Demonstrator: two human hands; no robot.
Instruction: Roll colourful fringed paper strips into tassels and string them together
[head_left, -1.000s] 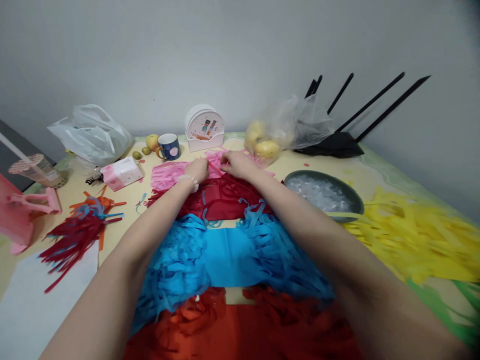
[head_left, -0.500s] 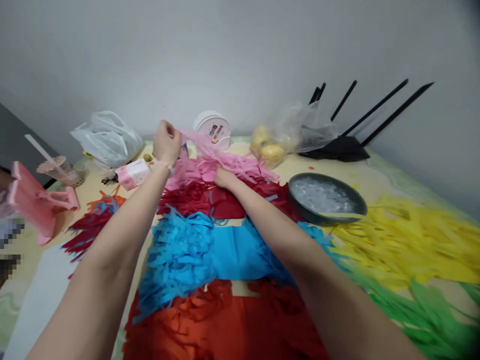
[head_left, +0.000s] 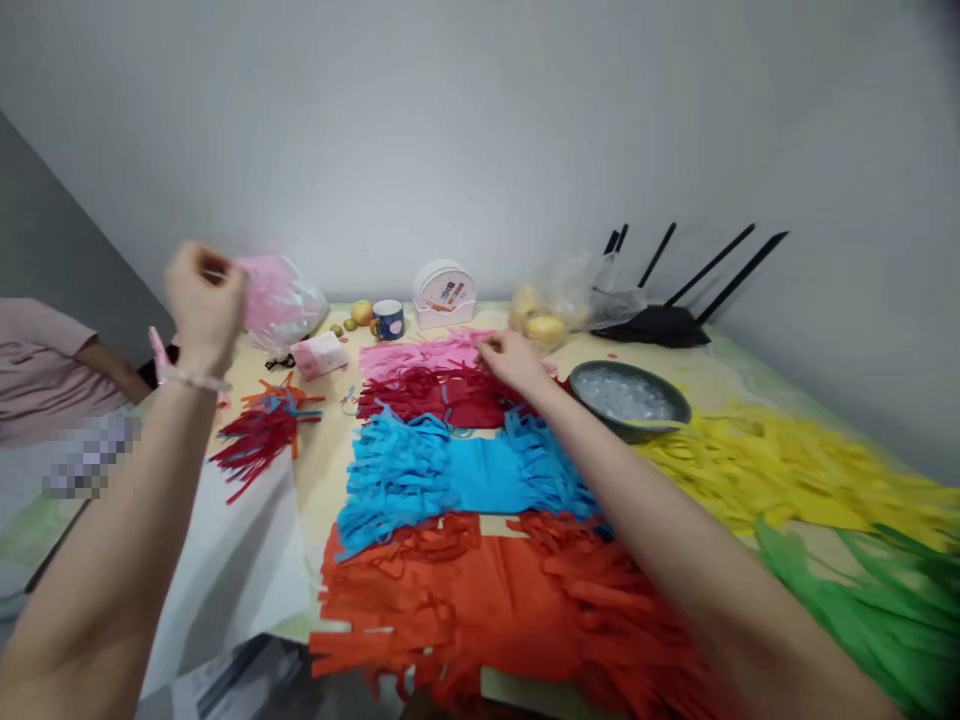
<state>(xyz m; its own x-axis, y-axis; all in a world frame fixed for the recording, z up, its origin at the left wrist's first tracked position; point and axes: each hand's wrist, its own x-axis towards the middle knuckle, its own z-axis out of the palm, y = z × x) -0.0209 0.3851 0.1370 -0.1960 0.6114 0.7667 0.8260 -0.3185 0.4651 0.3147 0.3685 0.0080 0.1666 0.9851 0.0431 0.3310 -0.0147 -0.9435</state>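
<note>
My left hand (head_left: 204, 305), raised at the left, is closed on a thin pink fringed sheet (head_left: 266, 287) that trails to its right, blurred. My right hand (head_left: 514, 360) is at a flat pile of pink fringed sheets (head_left: 420, 355), its fingers curled together; whatever they may hold is too small to make out. Nearer to me lie dark red fringed sheets (head_left: 401, 393), then blue fringed sheets (head_left: 487, 472) and orange-red fringed sheets (head_left: 510, 590). Each of these has a plain middle and cut strips at the sides.
Right of the rows stands a dark bowl (head_left: 630, 395) of clear pieces, beside yellow strips (head_left: 795, 465) and green strips (head_left: 862, 590). Behind are a mug (head_left: 388, 320), a bagged yellow fruit (head_left: 544, 328) and a black router (head_left: 652, 325). A red-orange tassel bundle (head_left: 266, 430) lies left. Another person (head_left: 52, 360) is far left.
My left hand has pulled the pink sheet up and left, off the pile. My right hand has risen slightly from pressing on the pile. The view has shifted, showing the mug and the other person.
</note>
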